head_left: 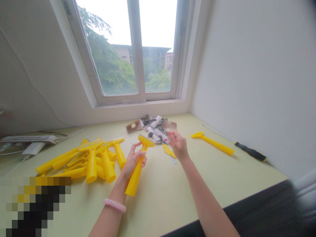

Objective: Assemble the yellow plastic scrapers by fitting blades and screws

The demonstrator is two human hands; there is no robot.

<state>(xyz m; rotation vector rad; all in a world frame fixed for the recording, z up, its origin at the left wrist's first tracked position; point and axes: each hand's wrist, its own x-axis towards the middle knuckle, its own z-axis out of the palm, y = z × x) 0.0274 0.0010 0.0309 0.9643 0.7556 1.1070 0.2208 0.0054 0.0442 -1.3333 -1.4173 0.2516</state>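
One yellow plastic scraper (135,176) sat in the left hand (133,161), fingers wrapped firmly around the ribbed handle just below its flared head, which pointed up and away toward the window (125,49). It was held clear of the pale green surface (160,194), tilted slightly across the body. The right hand (179,145) was raised just beside that head, with its fingertips (171,134) drawn together in a near pinch; whether they had hold of something small, I could not tell.

Just below the right hand lay a small yellow piece (169,150) and a thin metal strip (173,160). Beyond it, printed packaging cards (154,128) and brown card tags (134,126) formed a loose heap. To the left, a pile of matching yellow scrapers (91,168) lay crossed over one another, while a single yellow scraper (213,144) rested apart on the right, near a black-handled screwdriver (250,151) by the wall.

The thin metal strip looked like the likeliest hazard: a careless press against its edge could have nicked bare fingers. A sweep of the forearm could also have scattered the light cards or knocked the crossed scrapers toward the surface's edge.
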